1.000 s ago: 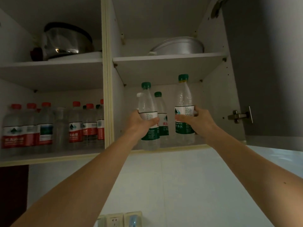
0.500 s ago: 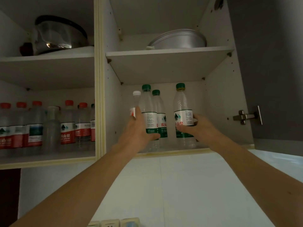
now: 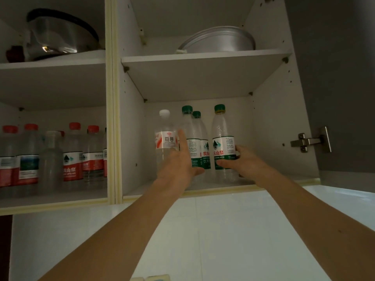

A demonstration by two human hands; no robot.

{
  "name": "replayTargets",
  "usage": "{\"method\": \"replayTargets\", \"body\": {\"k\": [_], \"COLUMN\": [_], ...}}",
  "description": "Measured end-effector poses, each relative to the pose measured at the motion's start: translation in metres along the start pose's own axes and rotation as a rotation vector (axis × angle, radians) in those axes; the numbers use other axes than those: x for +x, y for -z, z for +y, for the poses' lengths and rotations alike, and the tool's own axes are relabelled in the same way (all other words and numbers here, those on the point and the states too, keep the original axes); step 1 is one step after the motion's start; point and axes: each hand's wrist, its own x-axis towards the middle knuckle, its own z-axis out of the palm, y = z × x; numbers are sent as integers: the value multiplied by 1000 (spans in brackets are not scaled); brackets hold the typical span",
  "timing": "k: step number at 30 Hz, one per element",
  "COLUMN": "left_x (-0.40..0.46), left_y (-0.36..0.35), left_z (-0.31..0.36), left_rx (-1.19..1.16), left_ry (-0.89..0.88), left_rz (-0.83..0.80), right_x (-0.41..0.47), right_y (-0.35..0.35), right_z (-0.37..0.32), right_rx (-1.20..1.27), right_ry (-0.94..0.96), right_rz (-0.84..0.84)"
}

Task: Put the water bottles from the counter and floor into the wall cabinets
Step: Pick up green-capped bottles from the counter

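The right-hand cabinet compartment [image 3: 280,126] holds four upright water bottles: three green-capped bottles [image 3: 223,147] and, left of them, one white-capped bottle [image 3: 164,138]. Left of the cabinet's centre divider [image 3: 112,118], at least four red-capped bottles [image 3: 73,159] can be counted, plus one clear bottle [image 3: 50,159] with no label; others behind cannot be counted. The shelf above each compartment carries one metal pot [image 3: 221,40].

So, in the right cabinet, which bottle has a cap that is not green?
The leftmost bottle, beside the left hand: its cap is white, its label red and white. The other three bottles have green caps.
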Motion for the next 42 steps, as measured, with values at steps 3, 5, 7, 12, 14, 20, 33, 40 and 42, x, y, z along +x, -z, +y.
{"method": "replayTargets", "body": {"k": [3,5,7,12,14,20,33,40,42], "left_x": [6,9,11,8,6,-14,-144,-254,-289], "left_y": [-9,-13,-17,-24,-24,-12,14,-51,-72], "left_z": [6,8,8,8,6,-4,-48,-119,-138], "left_rx": [-11,-39,-20,-11,-25,-107,-245,-294,-306], "left_ry": [12,28,48,46,33,-51,-290,-56,25], "left_rz": [-7,-15,-6,35,45,82,270,-18,-115], "right_x": [2,2,1,1,1,-10,-155,-241,-267], "right_y": [-4,-5,-6,-12,-14,-15,-92,-156,-172], "right_z": [4,6,5,6,8,5,32,115,140], "right_rx": [-59,-104,-176,-331,-343,-344,-300,-322,-319], "right_ry": [25,25,11,-6,-12,86,463,19,-95], "right_rz": [14,29,47,84,114,373,412,-8,-89]}}
